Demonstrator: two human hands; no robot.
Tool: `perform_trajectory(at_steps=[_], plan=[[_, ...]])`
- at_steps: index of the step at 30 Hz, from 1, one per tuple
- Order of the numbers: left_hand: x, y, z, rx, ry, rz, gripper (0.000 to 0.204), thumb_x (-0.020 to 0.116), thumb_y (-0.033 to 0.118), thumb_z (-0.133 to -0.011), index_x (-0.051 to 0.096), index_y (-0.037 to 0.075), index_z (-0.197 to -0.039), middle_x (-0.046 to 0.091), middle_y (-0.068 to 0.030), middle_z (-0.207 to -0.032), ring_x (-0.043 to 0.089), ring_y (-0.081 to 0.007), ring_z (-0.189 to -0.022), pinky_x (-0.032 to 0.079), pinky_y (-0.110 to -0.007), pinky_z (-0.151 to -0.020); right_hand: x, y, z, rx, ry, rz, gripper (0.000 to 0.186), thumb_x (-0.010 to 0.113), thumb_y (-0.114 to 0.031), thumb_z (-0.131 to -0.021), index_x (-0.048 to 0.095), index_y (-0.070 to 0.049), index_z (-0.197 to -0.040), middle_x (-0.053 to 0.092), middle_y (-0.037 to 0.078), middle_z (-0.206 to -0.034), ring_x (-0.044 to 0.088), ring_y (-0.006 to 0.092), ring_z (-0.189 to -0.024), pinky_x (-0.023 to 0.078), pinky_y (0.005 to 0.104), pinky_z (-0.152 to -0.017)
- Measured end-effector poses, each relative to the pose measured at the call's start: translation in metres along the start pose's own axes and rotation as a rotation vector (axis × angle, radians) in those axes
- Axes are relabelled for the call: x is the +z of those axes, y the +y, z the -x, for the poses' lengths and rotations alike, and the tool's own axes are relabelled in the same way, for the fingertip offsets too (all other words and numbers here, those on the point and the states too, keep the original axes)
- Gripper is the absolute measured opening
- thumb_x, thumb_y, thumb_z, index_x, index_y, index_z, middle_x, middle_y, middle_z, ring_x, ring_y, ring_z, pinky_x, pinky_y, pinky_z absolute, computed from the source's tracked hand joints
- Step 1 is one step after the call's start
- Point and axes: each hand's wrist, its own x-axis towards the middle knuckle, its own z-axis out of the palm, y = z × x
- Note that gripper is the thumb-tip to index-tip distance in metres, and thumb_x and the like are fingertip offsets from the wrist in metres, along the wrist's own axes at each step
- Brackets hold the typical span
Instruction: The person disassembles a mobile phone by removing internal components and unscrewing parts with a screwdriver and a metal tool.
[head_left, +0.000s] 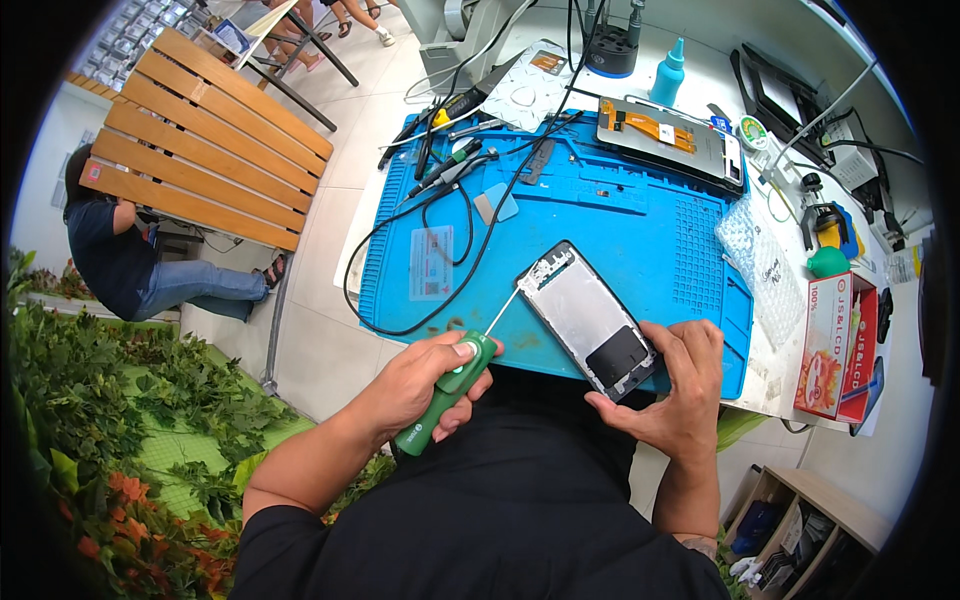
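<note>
My left hand (432, 388) is closed round a green-handled screwdriver (447, 396), its thumb on the handle. The thin metal shaft points up and right, its tip at the upper left edge of a phone frame (572, 308). Whether the tip touches the frame I cannot tell. The frame is dark-rimmed with a silvery inside and a black patch near its lower end. It lies tilted at the front of a blue work mat (640, 262). My right hand (677, 385) grips its lower right end between thumb and fingers.
Phone screens with an orange flex cable (655, 130) lie at the mat's back right. A black cable (482, 250) loops across the left side. Bubble wrap (765, 270) and a red-white box (838, 345) stand right; a blue bottle (668, 72) is behind. A person (140, 240) sits at far left.
</note>
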Motion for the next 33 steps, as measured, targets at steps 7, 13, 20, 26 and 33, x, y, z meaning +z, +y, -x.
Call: perform_trajectory(at_steps=[7,13,20,26,33], plan=[[-0.015,-0.005,0.014,-0.008,-0.006,-0.033,0.049,0.050,0.034,-0.122,0.057,-0.004,-0.152,0.063,-0.0096,-0.098,0.057,-0.0152,-0.058,0.048,-0.030,-0.047,0.000,0.001,0.001,0.015,-0.009,0.001,0.082,0.107,-0.051,-0.065,0.078,0.001,-0.122,0.065,0.011,-0.102,0.063,0.0322,-0.096,0.047,0.0503,-0.102],[-0.026,0.001,0.019,-0.004,0.111,-0.117,0.050,0.054,0.035,-0.118,0.059,-0.002,-0.152,0.064,-0.0116,-0.096,0.057,-0.0151,-0.054,0.048,-0.031,-0.045,0.000,0.002,0.001,0.013,-0.013,-0.005,0.082,0.106,-0.050,-0.065,0.077,0.000,-0.123,0.064,0.011,-0.103,0.063,0.0321,-0.096,0.047,0.0510,-0.102],[-0.027,0.006,0.018,0.098,0.014,-0.368,0.037,0.055,0.024,-0.123,0.050,0.002,-0.153,0.064,-0.0071,-0.099,0.061,-0.0126,-0.062,0.051,-0.030,-0.051,-0.004,0.002,-0.002,0.038,-0.010,-0.022,0.083,0.107,-0.042,-0.059,0.077,-0.001,-0.124,0.064,0.012,-0.103,0.062,0.0340,-0.099,0.050,0.0475,-0.093],[-0.024,0.000,0.017,0.099,0.046,-0.446,0.032,0.053,0.019,-0.121,0.053,0.004,-0.149,0.064,-0.0082,-0.100,0.061,-0.0130,-0.063,0.051,-0.030,-0.056,-0.004,0.005,-0.003,0.019,-0.001,-0.037,0.083,0.107,-0.040,-0.059,0.076,0.000,-0.126,0.063,0.013,-0.103,0.061,0.0338,-0.097,0.050,0.0468,-0.089],[-0.026,-0.004,0.016,0.115,0.058,-0.422,0.031,0.053,0.020,-0.121,0.055,0.004,-0.147,0.064,-0.0079,-0.098,0.060,-0.0127,-0.062,0.050,-0.030,-0.056,-0.003,0.007,-0.003,0.015,0.004,-0.039,0.082,0.107,-0.039,-0.060,0.076,0.000,-0.125,0.063,0.013,-0.102,0.061,0.0333,-0.096,0.049,0.0470,-0.089]])
